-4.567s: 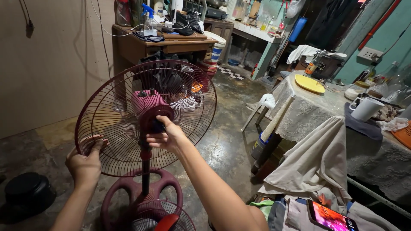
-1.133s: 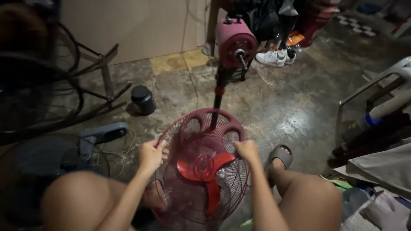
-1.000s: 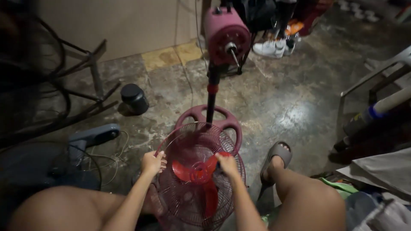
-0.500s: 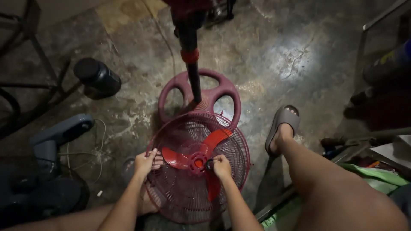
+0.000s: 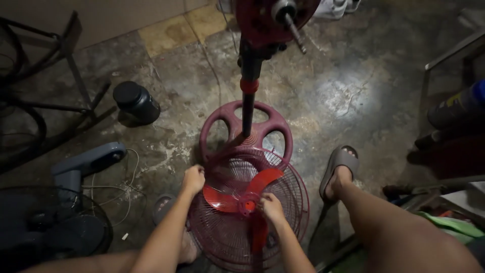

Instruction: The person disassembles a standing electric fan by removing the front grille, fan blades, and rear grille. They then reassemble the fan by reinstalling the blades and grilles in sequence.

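Fingers (image 5: 267,202) of right hand (image 5: 273,208) pinch red fan blade (image 5: 237,194) hub.

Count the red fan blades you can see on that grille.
3. One blade points left toward the left hand, one points up-right, one points down beside the right hand, partly hidden by the forearm.

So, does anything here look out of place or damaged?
Yes: the fan is apart. The red blade lies in a grille on the floor, under both hands, while the motor shaft on the stand is bare.
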